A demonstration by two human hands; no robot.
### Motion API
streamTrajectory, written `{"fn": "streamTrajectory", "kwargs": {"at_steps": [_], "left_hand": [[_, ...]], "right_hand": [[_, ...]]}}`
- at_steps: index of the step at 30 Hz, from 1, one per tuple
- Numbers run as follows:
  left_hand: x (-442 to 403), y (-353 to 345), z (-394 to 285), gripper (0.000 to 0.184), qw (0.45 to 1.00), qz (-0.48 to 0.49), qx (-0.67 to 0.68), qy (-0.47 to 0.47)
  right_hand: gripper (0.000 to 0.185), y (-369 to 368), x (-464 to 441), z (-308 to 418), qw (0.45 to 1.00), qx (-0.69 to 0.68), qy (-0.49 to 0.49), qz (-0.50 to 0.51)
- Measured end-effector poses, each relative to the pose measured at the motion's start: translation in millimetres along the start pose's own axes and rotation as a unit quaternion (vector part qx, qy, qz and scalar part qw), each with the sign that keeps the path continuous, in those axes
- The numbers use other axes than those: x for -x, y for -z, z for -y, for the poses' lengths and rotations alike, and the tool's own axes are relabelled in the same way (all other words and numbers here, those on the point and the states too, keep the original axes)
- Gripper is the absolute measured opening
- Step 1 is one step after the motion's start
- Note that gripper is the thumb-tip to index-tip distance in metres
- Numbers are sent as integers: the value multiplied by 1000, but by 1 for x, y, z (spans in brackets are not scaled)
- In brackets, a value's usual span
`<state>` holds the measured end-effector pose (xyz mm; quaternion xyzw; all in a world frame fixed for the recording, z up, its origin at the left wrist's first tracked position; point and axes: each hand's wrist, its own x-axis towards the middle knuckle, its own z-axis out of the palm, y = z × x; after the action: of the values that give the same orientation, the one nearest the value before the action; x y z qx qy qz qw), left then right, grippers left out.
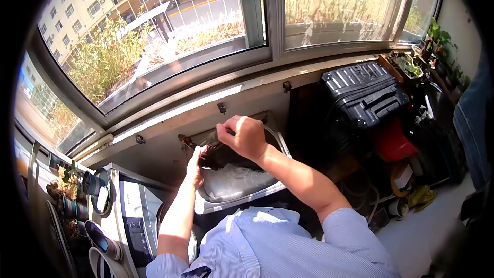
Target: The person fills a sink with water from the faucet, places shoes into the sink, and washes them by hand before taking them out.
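Observation:
My right hand (244,136) is closed in a fist above the back of a white-rimmed sink (242,201). Something small and dark shows at its curled fingers, too small to name. Lower and to the left, my left hand (195,167) is at the sink's left side, seen edge-on, fingertips drawn together near a greyish, shiny thing I cannot make out. Just beyond those fingertips, a tap (186,140) sticks out by the wall. Clear crumpled plastic (236,179) lies inside the sink, partly sunlit.
A washing machine (135,221) stands at left, beside potted plants (69,183). At right, a black ribbed suitcase (365,92) rests above a red object (396,141). Windows (329,15) and a narrow sill (236,90) run along the back; small hooks project below the sill.

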<state>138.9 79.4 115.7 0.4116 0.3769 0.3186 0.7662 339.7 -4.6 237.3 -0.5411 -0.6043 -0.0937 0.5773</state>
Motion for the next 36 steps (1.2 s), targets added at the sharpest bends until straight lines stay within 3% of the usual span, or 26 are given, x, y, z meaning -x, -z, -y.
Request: {"fn": "streamTrajectory", "kwargs": {"at_steps": [1,3,5,7,9,11,13,15,16,17,18,19,21,23,25,27,28,29,31,32,36], "left_hand": [[8,0,-1,53,995,-29,-93,-14],[9,5,2,62,981,67,-183,-11],[6,10,9,71,944,83,-320,-2],[13,-7,6,67,941,79,-329,-6],[19,-23,2,59,793,60,-591,-136],[15,-29,10,54,798,9,-581,-158],[12,-32,10,50,765,-45,-622,-162],[3,-16,22,48,767,-45,-621,-159],[0,-6,28,48,759,-36,-617,-206],[-4,3,34,48,749,-27,-612,-252],[-4,1,34,48,749,-26,-613,-251],[0,-4,33,48,770,-41,-596,-223],[9,-19,24,49,791,-58,-578,-194],[21,-40,9,48,848,-37,-517,-114],[8,-27,30,47,847,-6,-519,-113],[-6,-10,63,44,794,6,-564,-225],[6,-32,47,43,798,18,-581,-159],[9,-43,41,43,797,24,-582,-158],[18,-62,27,40,868,55,-491,-36],[26,-72,15,37,902,59,-423,64],[12,-57,37,38,934,49,-351,40]], "right_hand": [[23,0,-3,-12,998,12,-66,-13],[27,4,-6,-27,987,24,-161,16],[29,7,-7,-29,981,19,-192,36],[29,4,-5,-29,981,10,-190,42],[30,2,-5,-28,978,8,-195,73],[31,1,-6,-30,976,-8,-194,96],[32,3,-8,-35,974,-23,-192,115],[36,5,-8,-44,960,-91,-199,173],[36,1,-1,-55,960,-91,-201,171],[40,-8,10,-72,972,-113,-188,86],[47,-14,19,-85,975,-136,-174,1],[57,-7,30,-89,964,-150,-221,-7],[52,6,59,-83,921,-138,-359,-63],[61,2,103,-73,899,-106,-424,41],[64,-3,131,-54,882,-54,-412,222],[69,-9,135,-40,854,33,-413,315],[56,-11,137,-44,861,66,-398,311],[56,-8,138,-51,859,67,-402,308],[41,2,140,-63,854,42,-409,318],[34,4,147,-65,879,34,-385,279],[35,14,159,-72,907,-13,-351,233]]}}
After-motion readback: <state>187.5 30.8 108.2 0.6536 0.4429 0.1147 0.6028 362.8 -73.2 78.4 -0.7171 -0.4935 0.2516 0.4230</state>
